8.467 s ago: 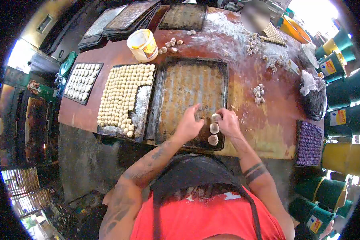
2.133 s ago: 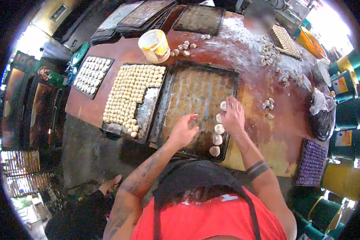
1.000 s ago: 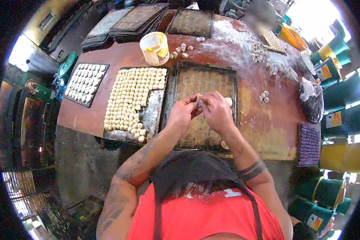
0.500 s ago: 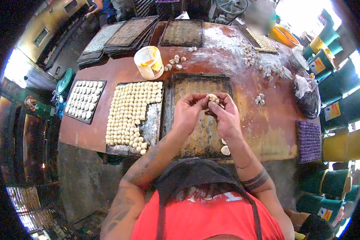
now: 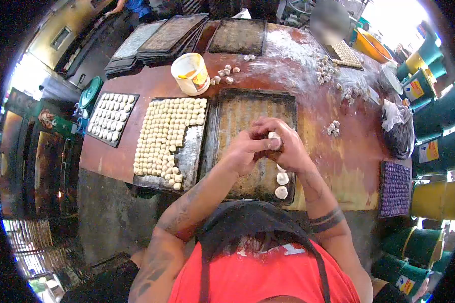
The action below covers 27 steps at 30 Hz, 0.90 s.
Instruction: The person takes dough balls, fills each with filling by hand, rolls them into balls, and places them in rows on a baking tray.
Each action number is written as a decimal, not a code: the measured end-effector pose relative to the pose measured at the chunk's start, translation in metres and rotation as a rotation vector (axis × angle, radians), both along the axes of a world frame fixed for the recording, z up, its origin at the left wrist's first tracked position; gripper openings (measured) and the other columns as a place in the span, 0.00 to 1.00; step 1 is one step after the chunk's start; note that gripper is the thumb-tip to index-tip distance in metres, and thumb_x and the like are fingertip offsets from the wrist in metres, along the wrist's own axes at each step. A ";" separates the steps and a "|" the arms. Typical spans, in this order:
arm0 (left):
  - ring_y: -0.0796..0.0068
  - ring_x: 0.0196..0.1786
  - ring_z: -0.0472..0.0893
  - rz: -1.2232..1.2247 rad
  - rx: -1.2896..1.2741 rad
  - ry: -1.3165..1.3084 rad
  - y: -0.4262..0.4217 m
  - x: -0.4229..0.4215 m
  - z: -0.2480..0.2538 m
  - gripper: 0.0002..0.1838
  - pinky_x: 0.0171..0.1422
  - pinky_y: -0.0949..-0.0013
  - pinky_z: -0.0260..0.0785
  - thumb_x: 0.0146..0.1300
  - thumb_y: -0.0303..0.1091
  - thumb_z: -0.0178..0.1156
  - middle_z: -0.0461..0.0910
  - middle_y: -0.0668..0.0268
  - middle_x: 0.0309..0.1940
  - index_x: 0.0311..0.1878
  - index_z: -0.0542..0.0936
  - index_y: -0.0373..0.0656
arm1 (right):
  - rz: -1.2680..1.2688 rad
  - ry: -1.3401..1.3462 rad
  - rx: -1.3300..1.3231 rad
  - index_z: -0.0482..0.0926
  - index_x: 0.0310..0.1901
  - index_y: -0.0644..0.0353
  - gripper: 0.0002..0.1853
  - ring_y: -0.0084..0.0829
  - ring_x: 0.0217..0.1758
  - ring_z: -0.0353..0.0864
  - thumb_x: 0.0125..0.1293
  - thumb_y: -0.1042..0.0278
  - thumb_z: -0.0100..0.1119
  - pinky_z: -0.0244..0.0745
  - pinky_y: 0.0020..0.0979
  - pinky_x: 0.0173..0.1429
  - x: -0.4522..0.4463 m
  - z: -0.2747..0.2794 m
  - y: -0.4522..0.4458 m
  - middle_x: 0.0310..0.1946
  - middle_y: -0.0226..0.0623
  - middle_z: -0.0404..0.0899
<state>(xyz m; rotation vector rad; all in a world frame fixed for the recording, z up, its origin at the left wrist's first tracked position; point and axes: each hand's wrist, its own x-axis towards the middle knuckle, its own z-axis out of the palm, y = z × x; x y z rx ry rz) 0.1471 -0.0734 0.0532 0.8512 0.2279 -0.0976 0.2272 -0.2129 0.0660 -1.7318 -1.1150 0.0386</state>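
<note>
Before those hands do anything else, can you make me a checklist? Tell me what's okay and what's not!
1. Dough in the hands: ok. The left hand and right hand are together around a dough piece.
2. That piece nicely shaped: cannot tell. Fingers cover most of it.
3. Room on the tray below: ok. Much of it is bare.
4. Whole row of dough balls in sight: not ok. The hands get in the way.
5. Small dough pieces nearby: ok. Lots sit on the next tray to the left.
6. Bucket out of the hands' way: ok. It stands farther back.
</note>
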 end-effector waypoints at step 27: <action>0.68 0.59 0.79 -0.040 0.907 0.331 -0.003 -0.016 -0.107 0.22 0.66 0.64 0.69 0.66 0.35 0.65 0.81 0.60 0.55 0.61 0.75 0.38 | -0.295 -0.234 -0.799 0.75 0.64 0.57 0.29 0.47 0.75 0.63 0.60 0.62 0.63 0.58 0.45 0.77 0.069 -0.160 -0.020 0.69 0.42 0.70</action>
